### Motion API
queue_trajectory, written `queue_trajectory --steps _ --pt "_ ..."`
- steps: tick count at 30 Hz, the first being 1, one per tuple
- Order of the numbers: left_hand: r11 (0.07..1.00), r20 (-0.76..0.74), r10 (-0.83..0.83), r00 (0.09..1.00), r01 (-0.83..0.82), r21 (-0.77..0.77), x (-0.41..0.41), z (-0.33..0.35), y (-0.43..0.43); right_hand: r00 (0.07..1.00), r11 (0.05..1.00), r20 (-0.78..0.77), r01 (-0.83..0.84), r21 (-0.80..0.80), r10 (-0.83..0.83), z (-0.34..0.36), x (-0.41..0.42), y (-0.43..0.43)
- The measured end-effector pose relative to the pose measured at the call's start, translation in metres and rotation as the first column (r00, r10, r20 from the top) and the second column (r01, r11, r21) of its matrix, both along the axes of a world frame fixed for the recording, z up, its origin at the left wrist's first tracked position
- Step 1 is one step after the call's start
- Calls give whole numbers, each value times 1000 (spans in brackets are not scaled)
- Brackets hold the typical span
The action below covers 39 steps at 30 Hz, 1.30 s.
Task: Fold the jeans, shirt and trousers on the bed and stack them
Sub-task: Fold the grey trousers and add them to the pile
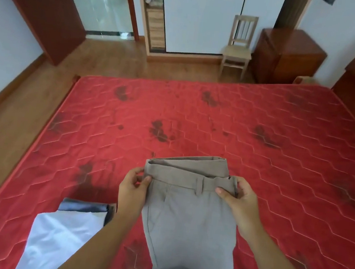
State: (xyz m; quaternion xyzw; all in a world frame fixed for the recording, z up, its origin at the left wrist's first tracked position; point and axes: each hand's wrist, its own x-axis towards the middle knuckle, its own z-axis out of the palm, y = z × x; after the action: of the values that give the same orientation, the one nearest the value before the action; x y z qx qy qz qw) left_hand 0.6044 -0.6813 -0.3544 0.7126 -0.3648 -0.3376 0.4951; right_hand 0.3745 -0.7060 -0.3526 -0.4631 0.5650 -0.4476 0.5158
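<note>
My left hand (134, 187) pinches one end of the waistband and my right hand (239, 204) the other, thumbs on top, fingers curled behind. Between them hang the grey-beige cotton trousers (188, 220), doubled over and held above the red quilted mattress of the bed (218, 121). Below and to the left of my left hand lies the white folded shirt (58, 238). The dark blue jeans (87, 207) show at its far edge, apparently underneath it.

Progress, as judged: jeans and shirt folded and stacked. Trousers partly folded, not yet on the pile.

Count: one pair of trousers, one shirt, one pair of jeans.
</note>
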Motion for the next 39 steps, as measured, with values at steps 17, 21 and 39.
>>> queue_trajectory --steps 17,21,39 --pt "919 192 -291 937 217 330 -6 -278 -49 910 966 -390 -36 255 137 -285 -14 -80" --pt "865 116 -240 964 158 476 -12 -316 11 872 948 -471 27 316 133 -319 -26 -17" --pt "892 213 -99 972 -9 453 -23 -331 118 955 913 -201 271 305 -216 -343 -23 127"
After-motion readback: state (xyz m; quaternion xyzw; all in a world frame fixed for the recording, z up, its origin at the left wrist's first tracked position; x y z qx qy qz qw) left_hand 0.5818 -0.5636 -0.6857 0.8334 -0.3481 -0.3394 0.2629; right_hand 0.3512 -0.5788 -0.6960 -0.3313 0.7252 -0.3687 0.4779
